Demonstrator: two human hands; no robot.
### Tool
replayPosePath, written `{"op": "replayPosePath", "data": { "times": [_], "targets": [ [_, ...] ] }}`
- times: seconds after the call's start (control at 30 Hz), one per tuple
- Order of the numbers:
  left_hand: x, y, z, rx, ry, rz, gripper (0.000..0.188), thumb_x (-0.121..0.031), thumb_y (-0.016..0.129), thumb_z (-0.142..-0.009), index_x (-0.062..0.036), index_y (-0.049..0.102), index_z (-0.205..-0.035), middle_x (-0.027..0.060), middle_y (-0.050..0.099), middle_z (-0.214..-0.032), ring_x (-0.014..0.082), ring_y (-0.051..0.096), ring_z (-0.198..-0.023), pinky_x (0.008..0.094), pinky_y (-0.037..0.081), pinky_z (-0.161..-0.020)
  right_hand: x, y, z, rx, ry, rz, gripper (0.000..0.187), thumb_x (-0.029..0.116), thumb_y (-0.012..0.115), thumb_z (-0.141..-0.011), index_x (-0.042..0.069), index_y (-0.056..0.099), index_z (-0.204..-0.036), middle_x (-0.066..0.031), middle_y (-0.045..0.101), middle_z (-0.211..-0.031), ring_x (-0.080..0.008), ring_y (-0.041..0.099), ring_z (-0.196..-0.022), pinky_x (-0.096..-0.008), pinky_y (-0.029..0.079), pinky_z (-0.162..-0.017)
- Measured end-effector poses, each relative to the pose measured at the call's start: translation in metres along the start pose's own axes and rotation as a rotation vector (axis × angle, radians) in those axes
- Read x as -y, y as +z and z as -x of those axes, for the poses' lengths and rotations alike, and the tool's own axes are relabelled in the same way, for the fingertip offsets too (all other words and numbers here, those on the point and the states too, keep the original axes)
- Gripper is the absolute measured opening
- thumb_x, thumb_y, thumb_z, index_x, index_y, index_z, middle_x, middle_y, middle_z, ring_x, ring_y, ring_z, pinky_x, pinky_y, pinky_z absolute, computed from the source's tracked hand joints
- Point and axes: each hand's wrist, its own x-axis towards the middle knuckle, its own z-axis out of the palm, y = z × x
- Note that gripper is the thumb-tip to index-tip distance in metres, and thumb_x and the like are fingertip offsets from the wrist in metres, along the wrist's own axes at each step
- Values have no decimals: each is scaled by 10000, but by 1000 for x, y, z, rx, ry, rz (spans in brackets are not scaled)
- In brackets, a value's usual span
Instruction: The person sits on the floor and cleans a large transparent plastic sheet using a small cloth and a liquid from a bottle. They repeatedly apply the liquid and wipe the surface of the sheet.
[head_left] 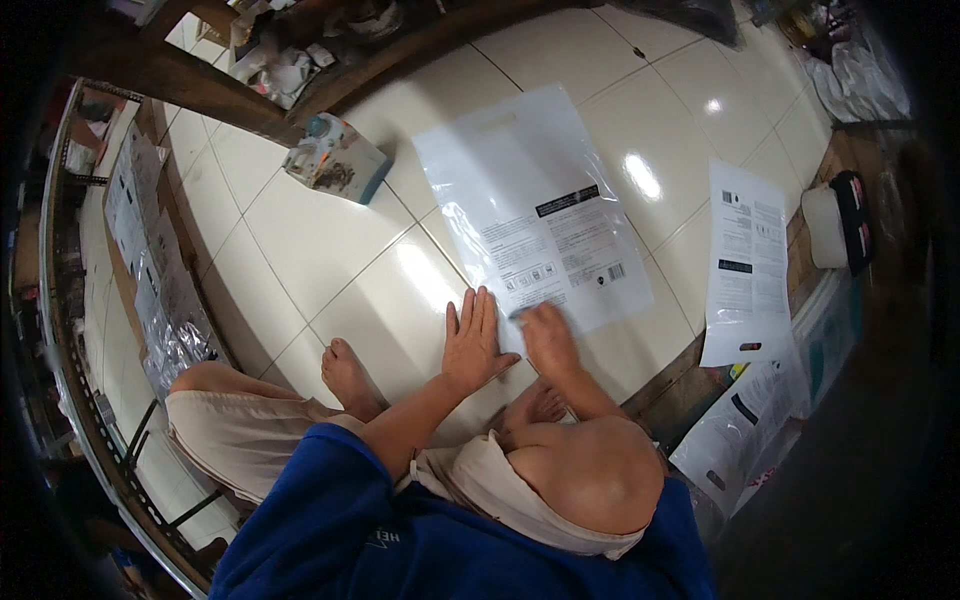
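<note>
A large white plastic bag with a cut-out handle and blocks of dark print lies flat on the tiled floor in front of me. My left hand rests flat near its lower left corner, fingers stretched out and pointing away from me. Close beside it, my right hand is curled over the bag's near edge, slightly blurred. Something small and dark shows at its fingertips, too little to make out. Both hands are low against the floor, between my bent knees.
A pale jug with a blue cap stands left of the bag. Another printed white bag lies at the right, with more bags nearer me. Clear-wrapped sheets lie at the left by a metal rack. A wooden frame stands beyond.
</note>
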Motion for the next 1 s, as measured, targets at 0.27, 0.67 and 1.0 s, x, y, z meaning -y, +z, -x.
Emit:
{"op": "replayPosePath", "data": {
  "times": [0.27,0.67,1.0],
  "targets": [
    [-5,-6,-5,20,-3,11,1191,-581,745,-733,88,129,-1504,255,150,-1585,395,89,-1490,608,104,-1171,-44,-42,-57,-183,222,139,132,52,627,-843,1,615,-964,-213,597,-936,-393,575,-862,-465,481,-774],
    [-20,-61,-29,-438,50,831,606,-233,753,-815,35,512,-1302,213,529,-1258,320,559,-1108,410,459,-952,7,-72,-47,-147,518,-1569,95,68,570,-973,79,579,-1067,-18,640,-1039,-129,613,-940,-323,515,-800],
    [-35,-94,-39,-359,95,1041,253,-126,655,-906,24,629,-1107,104,646,-849,159,602,-728,292,494,-688,39,-83,-46,-38,359,-1214,345,79,668,-902,20,539,-1217,-43,605,-1106,-117,572,-931,-291,490,-797]
  ]
}}
